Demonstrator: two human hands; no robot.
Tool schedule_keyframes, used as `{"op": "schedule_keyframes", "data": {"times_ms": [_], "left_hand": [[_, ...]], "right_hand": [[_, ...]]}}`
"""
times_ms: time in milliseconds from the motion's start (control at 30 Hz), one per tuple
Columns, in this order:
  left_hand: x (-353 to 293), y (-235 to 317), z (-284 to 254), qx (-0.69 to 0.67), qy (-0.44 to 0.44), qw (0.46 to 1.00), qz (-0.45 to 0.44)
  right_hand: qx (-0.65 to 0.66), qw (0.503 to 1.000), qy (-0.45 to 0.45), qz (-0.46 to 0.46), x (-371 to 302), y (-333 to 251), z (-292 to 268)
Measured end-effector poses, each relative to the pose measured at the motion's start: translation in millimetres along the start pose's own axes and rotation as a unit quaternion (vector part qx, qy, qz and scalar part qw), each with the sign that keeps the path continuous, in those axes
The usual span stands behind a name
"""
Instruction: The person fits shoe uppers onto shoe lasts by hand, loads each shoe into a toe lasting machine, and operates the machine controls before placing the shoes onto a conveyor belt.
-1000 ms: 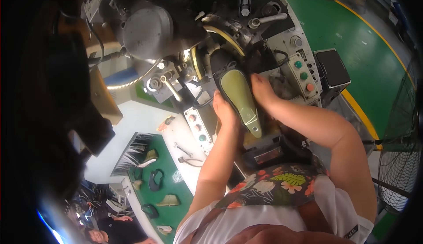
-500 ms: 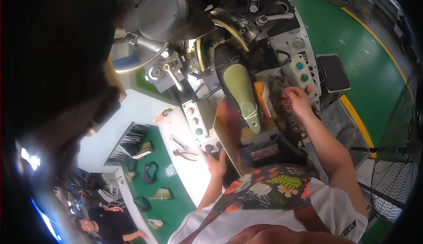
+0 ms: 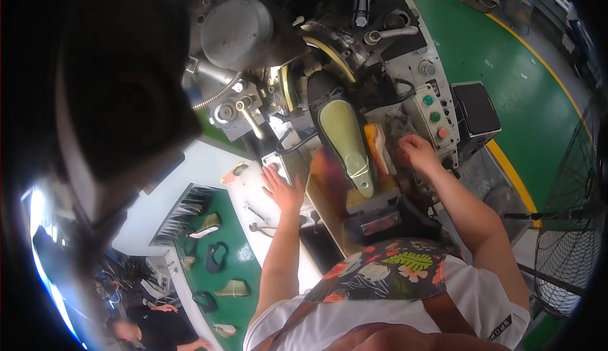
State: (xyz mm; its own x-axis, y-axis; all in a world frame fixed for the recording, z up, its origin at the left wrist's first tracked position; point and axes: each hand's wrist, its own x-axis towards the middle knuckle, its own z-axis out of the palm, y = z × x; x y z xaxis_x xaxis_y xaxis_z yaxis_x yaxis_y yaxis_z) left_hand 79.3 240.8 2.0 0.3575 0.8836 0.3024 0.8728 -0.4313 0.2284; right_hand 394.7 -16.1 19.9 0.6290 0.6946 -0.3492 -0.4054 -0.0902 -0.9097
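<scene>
A dark shoe upper on a last, with its olive-green insole (image 3: 339, 129) facing up, sits toe-first in the machine (image 3: 288, 91). A thin pale string crosses its heel end. My left hand (image 3: 285, 189) is over the left button panel (image 3: 273, 161), fingers spread, holding nothing. Whether it presses a button I cannot tell. Right of the shoe, my right hand (image 3: 420, 156) is beside an orange and white piece (image 3: 378, 147), its fingers curled in. What they hold, if anything, is hidden. The right button panel (image 3: 434, 115) lies just beyond that hand.
On the left, a white table edge (image 3: 244, 189) carries pliers (image 3: 261, 229) and a wrench (image 3: 254, 211). A green conveyor (image 3: 237, 306) beyond bears several shoe parts. Another person (image 3: 158, 329) is at its far side. A black box (image 3: 476, 107) and a caged fan (image 3: 560, 268) stand right.
My left hand has moved up from the table's near edge to the left button panel, its fingers spreading. My right hand has shifted slightly left and down. The shoe remains in the machine.
</scene>
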Motion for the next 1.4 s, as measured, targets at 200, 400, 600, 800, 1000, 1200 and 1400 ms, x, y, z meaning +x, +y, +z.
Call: {"op": "schedule_keyframes", "data": {"times_ms": [200,400,600,800,1000,1200,1400], "left_hand": [[33.0,-7.3,-0.1,0.062,-0.184,0.981,-0.025],[23.0,-9.6,-2.4,-0.301,0.007,0.952,-0.059],[-53.3,89.6,-36.9,-0.339,-0.050,0.938,-0.042],[-52.1,77.9,-30.1,-0.345,-0.033,0.935,-0.077],[-55.5,74.3,-27.7,-0.325,-0.021,0.943,-0.066],[-58.5,75.5,-29.0,-0.309,-0.005,0.949,-0.054],[-58.8,77.0,-32.1,-0.299,-0.011,0.953,-0.050]], "right_hand": [[0.027,0.999,-0.007,0.026,-2.3,0.8,-2.7],[-0.015,1.000,0.007,0.002,6.4,-6.0,-1.2],[-0.394,0.877,0.130,-0.243,46.8,-1.4,-35.4],[-0.582,0.763,0.180,-0.215,66.0,-33.6,-35.2],[-0.666,0.727,0.123,-0.113,75.2,-22.3,-47.9],[-0.620,0.743,0.175,-0.182,83.2,-28.2,-60.9],[-0.637,0.755,0.111,-0.112,58.4,-55.3,-50.3]]}}
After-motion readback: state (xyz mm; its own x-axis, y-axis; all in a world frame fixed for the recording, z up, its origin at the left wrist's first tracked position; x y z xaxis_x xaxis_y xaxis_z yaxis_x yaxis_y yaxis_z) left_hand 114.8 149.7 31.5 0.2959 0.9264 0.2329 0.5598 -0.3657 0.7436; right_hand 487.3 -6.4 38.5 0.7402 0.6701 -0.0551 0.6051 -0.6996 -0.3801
